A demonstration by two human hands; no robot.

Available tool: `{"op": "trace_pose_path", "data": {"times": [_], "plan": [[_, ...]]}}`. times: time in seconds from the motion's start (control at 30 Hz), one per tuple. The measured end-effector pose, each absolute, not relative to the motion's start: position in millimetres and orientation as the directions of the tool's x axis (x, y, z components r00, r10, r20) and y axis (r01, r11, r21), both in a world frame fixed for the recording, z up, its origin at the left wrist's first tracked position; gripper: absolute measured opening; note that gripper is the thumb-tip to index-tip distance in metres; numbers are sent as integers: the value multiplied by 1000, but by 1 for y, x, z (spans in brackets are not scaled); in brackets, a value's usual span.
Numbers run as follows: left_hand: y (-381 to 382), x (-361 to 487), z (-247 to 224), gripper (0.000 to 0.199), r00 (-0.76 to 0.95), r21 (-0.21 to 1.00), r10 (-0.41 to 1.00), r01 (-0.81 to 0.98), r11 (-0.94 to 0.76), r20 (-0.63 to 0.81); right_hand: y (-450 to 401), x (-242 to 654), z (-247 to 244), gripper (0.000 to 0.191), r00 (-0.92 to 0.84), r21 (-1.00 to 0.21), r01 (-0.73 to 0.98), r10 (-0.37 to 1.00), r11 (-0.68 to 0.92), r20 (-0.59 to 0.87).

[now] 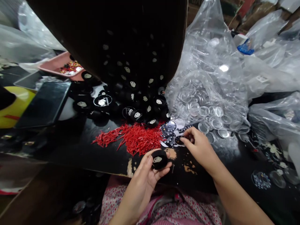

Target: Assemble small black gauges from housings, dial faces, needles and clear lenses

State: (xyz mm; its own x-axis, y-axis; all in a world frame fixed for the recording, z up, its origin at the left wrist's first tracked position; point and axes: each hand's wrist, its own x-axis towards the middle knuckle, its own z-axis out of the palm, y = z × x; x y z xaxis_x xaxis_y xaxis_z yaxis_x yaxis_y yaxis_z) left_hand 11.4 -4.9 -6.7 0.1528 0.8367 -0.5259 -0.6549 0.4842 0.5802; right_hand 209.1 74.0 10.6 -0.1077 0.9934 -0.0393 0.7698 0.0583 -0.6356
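Steady Hold on the Left, Light Touch on the Right

At the near edge of the black counter, the left hand has its grip clamped around a round black casing with a small pale plate on its face. The plate side is up, thumb on one side and fingers on the other. That is a sound hold: rim pressure only, plate left untouched.

The right hand reaches a little farther and to the right, fingertips bent down onto a loose pile of flat black-and-white printed discs. The thumb and forefinger are close together at one disc — whether they have pinched it or only touch it, I cannot tell.

To do this well, one disc should be separated by its edge rather than pressed flat, since overlapping discs probably cling and come up in pairs. A light pinch should spare the print (the glossy faces look easy to smudge). The heap of thin red plastic pieces lies just left of the discs, so a sideways sweep could mix the two — a straight lift seems safer. The casing, meanwhile, is best held level, just above the counter.
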Motion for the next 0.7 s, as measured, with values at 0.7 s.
{"op": "trace_pose_path", "data": {"times": [0.7], "plan": [[2, 30, -1, 30, 78, 663, 893, -642, 385, -443, 41, 179, 34, 10, -90, -918, 396, 996, 12, -26]]}}
